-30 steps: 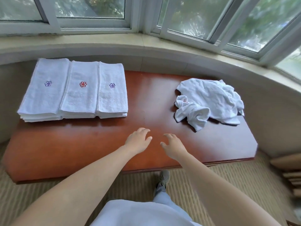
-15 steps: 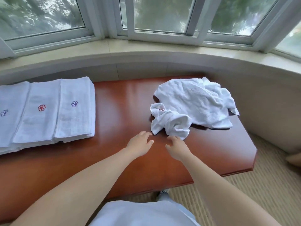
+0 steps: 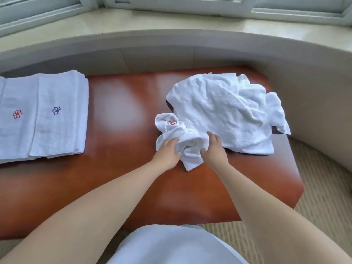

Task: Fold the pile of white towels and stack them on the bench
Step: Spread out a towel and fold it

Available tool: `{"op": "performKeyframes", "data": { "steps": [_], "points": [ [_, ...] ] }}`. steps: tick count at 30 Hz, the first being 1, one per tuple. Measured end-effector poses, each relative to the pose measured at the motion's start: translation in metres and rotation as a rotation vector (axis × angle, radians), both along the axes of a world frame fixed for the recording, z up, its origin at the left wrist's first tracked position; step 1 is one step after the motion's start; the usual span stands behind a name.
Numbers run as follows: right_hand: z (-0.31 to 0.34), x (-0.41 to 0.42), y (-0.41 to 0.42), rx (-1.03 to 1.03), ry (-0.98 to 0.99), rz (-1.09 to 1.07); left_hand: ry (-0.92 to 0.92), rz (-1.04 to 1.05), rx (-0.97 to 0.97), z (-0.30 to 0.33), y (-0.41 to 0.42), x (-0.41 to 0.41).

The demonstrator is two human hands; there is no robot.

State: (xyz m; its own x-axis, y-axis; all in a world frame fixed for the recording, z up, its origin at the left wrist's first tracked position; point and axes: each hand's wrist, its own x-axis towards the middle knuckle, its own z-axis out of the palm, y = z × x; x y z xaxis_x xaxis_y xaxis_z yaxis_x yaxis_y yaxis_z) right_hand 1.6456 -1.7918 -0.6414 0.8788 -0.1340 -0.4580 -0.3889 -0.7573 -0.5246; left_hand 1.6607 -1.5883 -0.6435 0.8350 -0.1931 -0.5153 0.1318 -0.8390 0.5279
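Both hands have reached forward off the bare wood since half a second ago and now sit on the nearest crumpled towel (image 3: 182, 141), which lies at the front edge of the loose pile of towels (image 3: 228, 111) on the right part of the bench (image 3: 122, 115). On the towel's left side, the left hand (image 3: 167, 151) has its fingers curled into the cloth and its thumb pressed against a fold, gripping it. Over on the towel's right side, the right hand (image 3: 213, 147) pinches a bunched ridge between its thumb and curled fingers. This towel is twisted into a knot-like roll, with a small red flower stitched on the part that pokes out to the left, and one corner hangs down toward the person between the two wrists. Behind it the rest of the pile lies rumpled, reaching to the bench's right end. Well apart, on the left part of the bench, folded towels (image 3: 57, 115) lie flat in stacks side by side, one showing a red flower (image 3: 17, 114) and one a purple flower (image 3: 56, 110). Beyond the bench runs a pale curved window sill (image 3: 171, 21).
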Motion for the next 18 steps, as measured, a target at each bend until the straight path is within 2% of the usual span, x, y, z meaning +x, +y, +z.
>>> {"op": "performKeyframes", "data": {
  "steps": [6,10,18],
  "points": [
    [-0.023,0.015,-0.001,0.013,0.111,0.066,0.037,0.024,0.085,-0.024,-0.018,0.022],
    [-0.032,0.005,0.014,0.015,0.122,0.104,-0.022,0.071,0.075,-0.032,-0.015,0.016],
    [-0.024,-0.038,0.061,-0.017,0.198,0.257,0.003,0.084,0.123,-0.029,0.051,-0.04]
  ]
}}
